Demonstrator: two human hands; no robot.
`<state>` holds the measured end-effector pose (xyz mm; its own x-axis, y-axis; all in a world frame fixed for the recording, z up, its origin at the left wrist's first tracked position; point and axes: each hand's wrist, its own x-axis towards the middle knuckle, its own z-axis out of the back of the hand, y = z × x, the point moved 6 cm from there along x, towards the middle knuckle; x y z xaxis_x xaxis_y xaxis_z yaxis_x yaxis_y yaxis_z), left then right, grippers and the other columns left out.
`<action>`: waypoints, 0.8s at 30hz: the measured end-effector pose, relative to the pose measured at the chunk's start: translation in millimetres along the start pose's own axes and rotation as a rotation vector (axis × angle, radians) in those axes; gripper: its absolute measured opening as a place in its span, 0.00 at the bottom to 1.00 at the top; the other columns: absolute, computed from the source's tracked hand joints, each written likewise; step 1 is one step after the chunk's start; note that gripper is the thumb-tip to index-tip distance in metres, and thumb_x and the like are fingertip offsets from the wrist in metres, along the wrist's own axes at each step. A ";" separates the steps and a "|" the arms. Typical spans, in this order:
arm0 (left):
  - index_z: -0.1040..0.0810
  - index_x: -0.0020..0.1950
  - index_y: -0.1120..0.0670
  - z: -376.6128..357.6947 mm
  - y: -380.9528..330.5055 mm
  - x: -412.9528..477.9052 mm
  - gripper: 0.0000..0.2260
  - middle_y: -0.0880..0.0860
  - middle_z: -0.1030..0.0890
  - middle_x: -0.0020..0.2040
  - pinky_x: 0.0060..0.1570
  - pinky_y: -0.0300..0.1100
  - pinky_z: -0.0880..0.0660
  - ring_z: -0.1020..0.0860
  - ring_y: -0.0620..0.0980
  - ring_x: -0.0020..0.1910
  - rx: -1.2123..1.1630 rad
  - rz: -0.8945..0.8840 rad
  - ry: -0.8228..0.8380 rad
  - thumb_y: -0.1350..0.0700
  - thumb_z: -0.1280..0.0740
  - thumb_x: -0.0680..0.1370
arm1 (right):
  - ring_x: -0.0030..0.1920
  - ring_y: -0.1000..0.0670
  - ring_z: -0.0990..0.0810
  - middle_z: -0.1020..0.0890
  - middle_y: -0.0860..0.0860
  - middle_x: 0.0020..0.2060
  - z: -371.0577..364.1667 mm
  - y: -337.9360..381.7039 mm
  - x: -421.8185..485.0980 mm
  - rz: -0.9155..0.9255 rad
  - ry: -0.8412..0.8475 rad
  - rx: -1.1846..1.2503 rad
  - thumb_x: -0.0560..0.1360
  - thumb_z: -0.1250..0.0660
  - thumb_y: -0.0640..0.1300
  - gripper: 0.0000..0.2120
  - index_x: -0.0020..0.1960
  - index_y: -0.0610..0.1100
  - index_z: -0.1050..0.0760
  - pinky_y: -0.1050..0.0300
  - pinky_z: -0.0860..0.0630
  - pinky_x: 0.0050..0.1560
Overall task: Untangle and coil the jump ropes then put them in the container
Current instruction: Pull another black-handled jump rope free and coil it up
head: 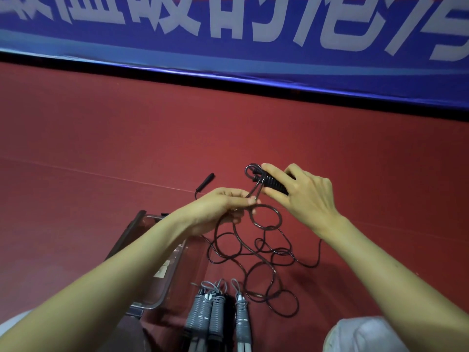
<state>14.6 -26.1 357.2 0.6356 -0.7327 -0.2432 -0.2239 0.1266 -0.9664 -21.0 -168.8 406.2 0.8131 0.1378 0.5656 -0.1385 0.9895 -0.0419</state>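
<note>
Black jump rope (253, 252), grey coiled jump ropes (218, 316), clear container (142, 298) with dark brown rim, red floor (127, 128), blue banner (253, 54) with white lettering

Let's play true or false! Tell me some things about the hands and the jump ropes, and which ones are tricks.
1. The right hand grips a black handle with rope wound round it. True.
2. The left hand holds nothing. False: it pinches the black rope.
3. The floor is green. False: it is red.
4. A second handle lies on the floor, untouched. True.
</note>
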 end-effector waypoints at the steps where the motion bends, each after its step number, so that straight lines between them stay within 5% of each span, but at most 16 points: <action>1: 0.20 0.46 0.56 2.7 0.6 1.5 0.05 0.50 0.23 0.37 0.37 0.34 0.32 0.31 0.43 0.32 0.009 -0.004 -0.033 0.61 0.36 0.79 | 0.25 0.47 0.23 0.24 0.50 0.32 1.3 -0.1 0.0 -0.011 0.001 0.011 0.73 0.44 0.63 0.25 0.60 0.53 0.20 0.65 0.41 0.25; 5: 0.24 0.43 0.54 8.1 2.2 5.3 0.10 0.55 0.22 0.42 0.51 0.42 0.33 0.26 0.51 0.44 0.105 -0.112 -0.146 0.68 0.39 0.77 | 0.24 0.47 0.23 0.24 0.50 0.32 4.4 -1.2 -1.1 -0.077 -0.021 0.043 0.72 0.41 0.68 0.27 0.61 0.52 0.21 0.65 0.40 0.27; 8: 0.25 0.44 0.56 5.5 -2.0 4.4 0.13 0.53 0.21 0.40 0.42 0.36 0.30 0.27 0.48 0.34 0.001 -0.178 -0.254 0.71 0.43 0.77 | 0.27 0.43 0.21 0.24 0.49 0.34 3.6 -4.5 -2.0 -0.124 -0.034 0.032 0.71 0.37 0.64 0.25 0.63 0.53 0.22 0.61 0.38 0.29; 11: 0.22 0.47 0.59 3.7 -3.8 8.5 0.10 0.51 0.22 0.35 0.29 0.35 0.36 0.36 0.45 0.26 -0.147 -0.158 -0.276 0.61 0.42 0.75 | 0.42 0.41 0.19 0.24 0.50 0.43 -1.2 -10.4 -2.6 -0.254 0.129 0.081 0.74 0.40 0.66 0.26 0.70 0.60 0.31 0.57 0.35 0.37; 14: 0.19 0.50 0.57 5.7 3.6 9.8 0.17 0.48 0.24 0.32 0.31 0.36 0.37 0.34 0.44 0.28 -0.119 -0.087 -0.232 0.49 0.43 0.82 | 0.49 0.43 0.20 0.27 0.55 0.43 -2.1 -9.6 -2.1 -0.305 0.208 0.179 0.74 0.42 0.68 0.26 0.71 0.64 0.35 0.56 0.35 0.43; 17: 0.17 0.50 0.56 6.6 7.8 7.9 0.13 0.47 0.28 0.32 0.36 0.36 0.37 0.36 0.44 0.33 -0.055 -0.122 -0.203 0.49 0.37 0.79 | 0.52 0.47 0.22 0.24 0.57 0.45 0.5 -7.3 -1.0 -0.338 0.255 0.356 0.73 0.39 0.67 0.25 0.68 0.66 0.34 0.55 0.34 0.48; 19: 0.18 0.48 0.56 11.8 4.3 5.1 0.11 0.47 0.28 0.31 0.37 0.37 0.38 0.36 0.44 0.33 -0.008 -0.191 -0.243 0.49 0.35 0.77 | 0.49 0.51 0.22 0.22 0.59 0.44 2.6 -6.4 -1.7 -0.369 0.302 0.497 0.71 0.35 0.67 0.25 0.66 0.67 0.34 0.54 0.33 0.50; 24: 0.25 0.39 0.56 7.3 -0.8 -2.8 0.12 0.49 0.32 0.30 0.31 0.33 0.39 0.37 0.43 0.29 0.148 -0.304 -0.288 0.49 0.35 0.77 | 0.25 0.55 0.32 0.27 0.56 0.24 -7.3 -3.5 -7.0 -0.484 0.347 0.798 0.63 0.36 0.76 0.29 0.53 0.55 0.32 0.56 0.35 0.35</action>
<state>18.4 -19.3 358.0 0.8410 -0.5376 0.0604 0.0995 0.0439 -0.9941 -22.1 -172.9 396.4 0.9852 -0.1415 0.0972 0.0161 0.6401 0.7682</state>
